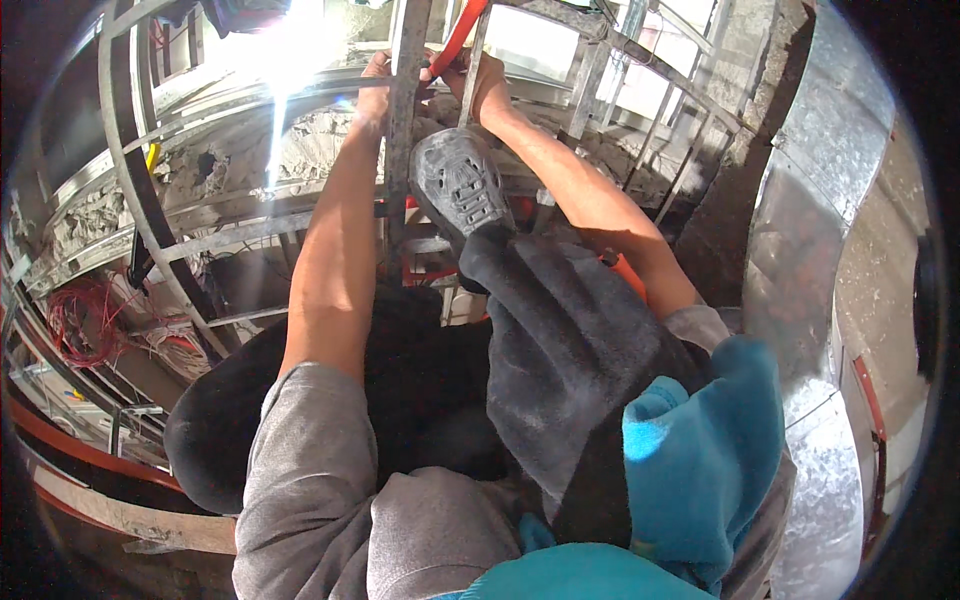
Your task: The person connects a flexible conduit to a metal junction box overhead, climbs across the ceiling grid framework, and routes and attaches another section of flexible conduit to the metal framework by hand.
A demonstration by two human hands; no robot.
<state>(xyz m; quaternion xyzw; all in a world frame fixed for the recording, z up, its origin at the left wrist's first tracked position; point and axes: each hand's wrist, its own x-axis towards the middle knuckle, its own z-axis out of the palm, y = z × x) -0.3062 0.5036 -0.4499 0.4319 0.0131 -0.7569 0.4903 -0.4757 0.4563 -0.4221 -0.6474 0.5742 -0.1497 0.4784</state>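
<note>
Both my arms reach up to a metal upright [404, 110] in a frame of thin metal bars. My left hand [374, 88] is on the left of the upright, its fingers curled and partly hidden behind it. My right hand [487, 88] is on the other side, behind a thinner bar, with its fingers closed around the lower end of an orange flexible tube [459, 38]. The tube rises to the top edge of the view. Just below my hands, my grey shoe [460, 182] rests against the frame. What my left fingertips hold is hidden.
A broad shiny sheet-metal duct [815, 200] runs down the right side. Rough broken masonry [230, 165] lies behind the bars. A tangle of red wires [85, 325] hangs at the left. Glaring light comes from the top left. A teal cloth [705, 460] hangs by my right leg.
</note>
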